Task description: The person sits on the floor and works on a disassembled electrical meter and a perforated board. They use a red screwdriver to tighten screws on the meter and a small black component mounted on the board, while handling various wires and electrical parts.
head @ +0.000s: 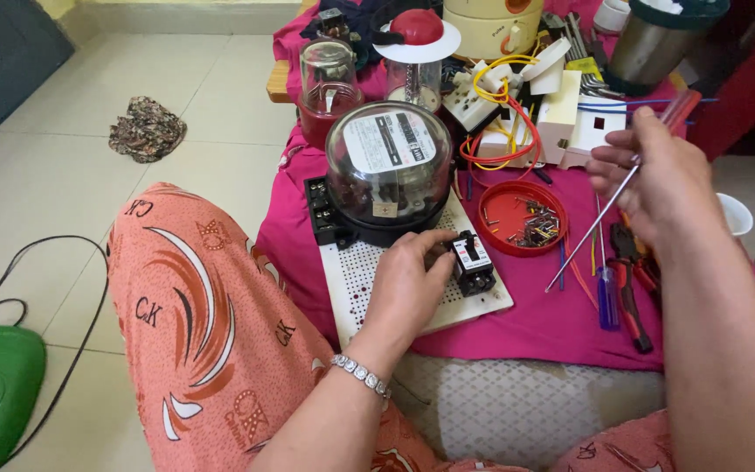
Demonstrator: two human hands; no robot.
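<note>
Breaker (pixel 472 262), small, black, sits at the right edge of the white perforated board (pixel 360 280), just beside the glass-domed meter (pixel 386 170); left hand (pixel 408 284) pinches its sides; likely light, rigid plastic, best held by the body; right hand (pixel 657 175) closed around a thin screwdriver (pixel 592 227), tip clear of the board.

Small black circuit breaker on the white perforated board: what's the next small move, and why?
Probably lower the long thin screwdriver tip to the small black circuit breaker: the left hand steadies it, while the right hand holds the tool raised, clear of it.
</note>
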